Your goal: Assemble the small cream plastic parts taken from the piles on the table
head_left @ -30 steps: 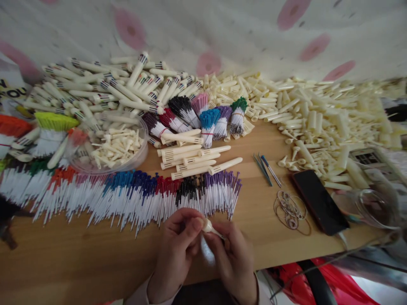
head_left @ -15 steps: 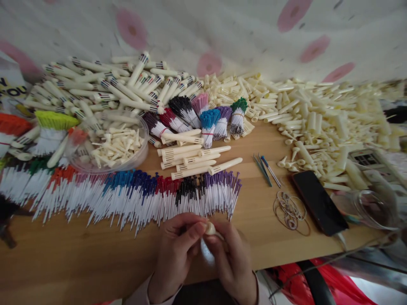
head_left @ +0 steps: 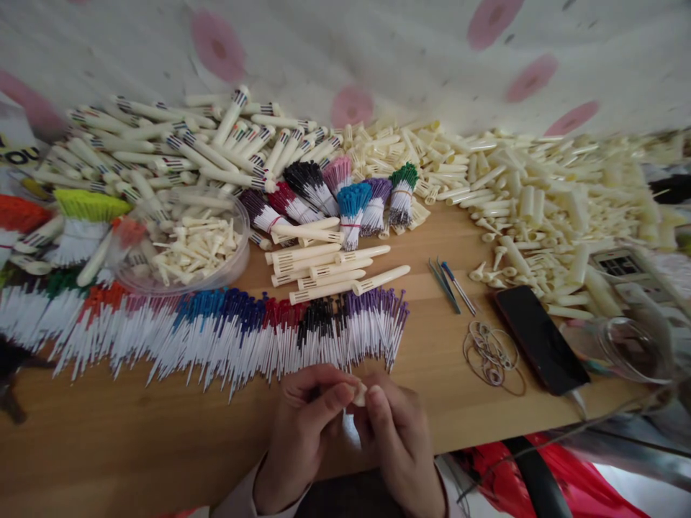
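Close to the table's front edge, my left hand point(head_left: 309, 414) and my right hand point(head_left: 395, 428) meet fingertip to fingertip. Both pinch a small cream plastic pen part point(head_left: 360, 393), mostly covered by the fingers. Just beyond the hands lies a long row of pen refills point(head_left: 324, 338) with white tubes and coloured ends, sorted by colour. Behind that row rest several slotted cream pen barrels point(head_left: 329, 284). A clear plastic tub point(head_left: 245, 252) at left holds small cream pen parts point(head_left: 199, 248).
Assembled multicolour pens point(head_left: 162, 144) are heaped at the back left, loose cream pen parts point(head_left: 540, 187) at the back right. Rubber-banded refill bundles point(head_left: 353, 208) stand between. Tweezers point(head_left: 444, 286), rubber bands point(head_left: 492, 356), a phone point(head_left: 540, 339) and a clear jar point(head_left: 637, 349) lie at right.
My right thumb has shifted upward and now presses on the pen part, less of which shows between the fingers. The view has moved slightly.
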{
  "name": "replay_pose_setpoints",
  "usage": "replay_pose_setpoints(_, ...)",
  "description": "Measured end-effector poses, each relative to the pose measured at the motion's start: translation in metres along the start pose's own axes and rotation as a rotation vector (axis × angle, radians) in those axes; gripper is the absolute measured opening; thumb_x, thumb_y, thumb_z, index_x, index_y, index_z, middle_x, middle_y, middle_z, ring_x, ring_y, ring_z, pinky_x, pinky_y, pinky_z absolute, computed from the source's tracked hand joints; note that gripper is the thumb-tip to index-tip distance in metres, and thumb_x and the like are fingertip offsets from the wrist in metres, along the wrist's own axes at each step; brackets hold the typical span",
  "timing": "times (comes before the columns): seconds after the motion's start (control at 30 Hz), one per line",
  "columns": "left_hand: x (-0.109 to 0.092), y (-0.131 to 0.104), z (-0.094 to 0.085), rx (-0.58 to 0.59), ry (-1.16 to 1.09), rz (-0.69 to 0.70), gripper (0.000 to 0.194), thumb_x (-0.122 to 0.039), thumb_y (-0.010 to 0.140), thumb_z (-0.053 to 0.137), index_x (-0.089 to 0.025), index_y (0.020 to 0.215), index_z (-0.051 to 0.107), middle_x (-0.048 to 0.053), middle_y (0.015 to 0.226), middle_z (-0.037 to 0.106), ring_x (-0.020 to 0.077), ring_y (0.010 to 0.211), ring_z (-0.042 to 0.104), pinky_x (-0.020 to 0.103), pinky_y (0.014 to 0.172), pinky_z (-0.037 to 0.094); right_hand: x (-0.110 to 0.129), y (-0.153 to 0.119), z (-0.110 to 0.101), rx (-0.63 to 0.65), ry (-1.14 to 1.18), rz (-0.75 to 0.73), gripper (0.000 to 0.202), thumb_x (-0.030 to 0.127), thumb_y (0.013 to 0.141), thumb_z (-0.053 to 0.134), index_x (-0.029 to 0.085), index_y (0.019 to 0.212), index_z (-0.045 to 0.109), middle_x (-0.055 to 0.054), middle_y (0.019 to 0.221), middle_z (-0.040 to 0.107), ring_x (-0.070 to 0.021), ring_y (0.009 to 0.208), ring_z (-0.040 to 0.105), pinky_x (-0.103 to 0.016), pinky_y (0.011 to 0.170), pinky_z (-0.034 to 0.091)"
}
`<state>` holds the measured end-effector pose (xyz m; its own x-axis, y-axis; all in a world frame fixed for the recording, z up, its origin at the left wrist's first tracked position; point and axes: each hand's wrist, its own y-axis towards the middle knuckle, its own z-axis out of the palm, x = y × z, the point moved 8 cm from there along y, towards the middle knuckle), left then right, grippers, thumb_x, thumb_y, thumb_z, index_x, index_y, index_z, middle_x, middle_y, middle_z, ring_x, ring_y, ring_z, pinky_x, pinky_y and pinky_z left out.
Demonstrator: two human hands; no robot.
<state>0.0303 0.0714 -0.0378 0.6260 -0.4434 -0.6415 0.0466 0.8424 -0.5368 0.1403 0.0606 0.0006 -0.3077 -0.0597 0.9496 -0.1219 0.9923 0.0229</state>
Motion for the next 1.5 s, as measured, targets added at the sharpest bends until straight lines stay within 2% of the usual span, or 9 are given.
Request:
replay_pose_setpoints(0.2,0.007,0.002,-0.006,-0.048,-0.038,-0.044,0.024,-0.039,0.051,0.093,-0.023,0.061,0.079,-0.004,0.045,0.059,-0.0004,0.033,0.034,0.010,0.034,0.027,-0.003,0.002,-0.007,-0.084,0.045,-0.031,0.015,0.033,0.095,0.060,0.024,0.105,0.053,0.000,0.083,0.065,-0.0146,0.071,0.063,-0.021,0.060,0.047)
replay_pose_setpoints(0.3,0.008,0.001,-0.002,-0.023,-0.024,-0.049,0.024,-0.039,0.051,0.093,-0.022,0.061,0.079,-0.003,0.046,0.061,0.0000,0.035,0.036,0.010,0.035,0.028,0.002,-0.002,-0.009,-0.099,-0.085,-0.091,0.007,0.029,0.097,0.055,0.023,0.096,0.057,0.000,0.077,0.065,-0.0149,0.067,0.061,-0.022,0.058,0.044)
replay_pose_setpoints(0.47,0.004,-0.002,0.003,0.016,0.023,-0.007,0.022,-0.039,0.053,0.092,-0.023,0.062,0.079,-0.001,0.051,0.066,0.0014,0.037,0.035,0.012,0.036,0.029,-0.005,0.002,-0.003,0.014,0.116,0.082,0.048,0.033,0.105,0.033,0.020,0.062,0.049,0.004,0.048,0.047,-0.0099,0.042,0.046,-0.021,0.045,0.035)
replay_pose_setpoints(0.67,0.007,0.001,-0.001,-0.035,0.022,-0.030,0.025,-0.040,0.051,0.092,-0.021,0.059,0.078,-0.001,0.049,0.064,0.0035,0.037,0.037,0.015,0.036,0.029,0.002,0.002,-0.012,-0.076,0.046,-0.005,0.017,0.036,0.092,0.062,0.021,0.099,0.057,-0.002,0.080,0.066,-0.0156,0.068,0.062,-0.023,0.060,0.046)
replay_pose_setpoints(0.9,0.008,0.001,0.003,-0.006,0.038,-0.042,0.027,-0.041,0.052,0.091,-0.019,0.060,0.077,-0.001,0.044,0.060,0.0048,0.037,0.040,0.016,0.036,0.029,-0.014,0.005,0.008,0.141,0.349,0.233,0.050,0.044,0.105,0.031,0.020,0.066,0.051,0.006,0.044,0.042,-0.0091,0.038,0.040,-0.021,0.044,0.034)
replay_pose_setpoints(1.03,0.009,0.002,-0.001,-0.055,0.011,-0.047,0.028,-0.041,0.050,0.092,-0.020,0.059,0.077,-0.004,0.043,0.055,0.0021,0.036,0.032,0.014,0.036,0.025,-0.006,0.006,-0.007,0.045,0.139,0.069,0.020,0.040,0.095,0.057,0.020,0.094,0.058,0.000,0.073,0.061,-0.0146,0.064,0.057,-0.023,0.057,0.043)
replay_pose_setpoints(1.13,0.008,0.001,-0.001,-0.036,0.027,-0.023,0.028,-0.041,0.050,0.092,-0.019,0.059,0.077,-0.003,0.044,0.057,0.0024,0.036,0.031,0.015,0.036,0.025,-0.003,0.003,-0.008,0.002,0.033,0.001,0.029,0.039,0.098,0.050,0.019,0.077,0.057,-0.001,0.067,0.058,-0.0142,0.061,0.054,-0.024,0.058,0.041)
replay_pose_setpoints(1.33,0.005,-0.001,0.000,-0.007,0.055,-0.016,0.028,-0.041,0.049,0.091,-0.018,0.057,0.077,-0.003,0.041,0.055,0.0029,0.035,0.031,0.016,0.035,0.023,-0.030,-0.003,0.031,0.260,0.627,0.449,0.059,0.061,0.099,0.028,0.021,0.059,0.045,0.010,0.036,0.030,-0.0065,0.026,0.021,-0.020,0.030,0.016)
replay_pose_setpoints(1.5,-0.002,-0.001,-0.009,-0.096,0.023,0.046,0.030,-0.042,0.048,0.092,-0.018,0.057,0.076,-0.005,0.040,0.049,0.0026,0.036,0.030,0.015,0.035,0.022,-0.010,0.010,0.005,0.066,0.316,0.127,0.028,0.047,0.091,0.060,0.020,0.094,0.057,0.002,0.067,0.058,-0.0128,0.058,0.054,-0.021,0.053,0.042)
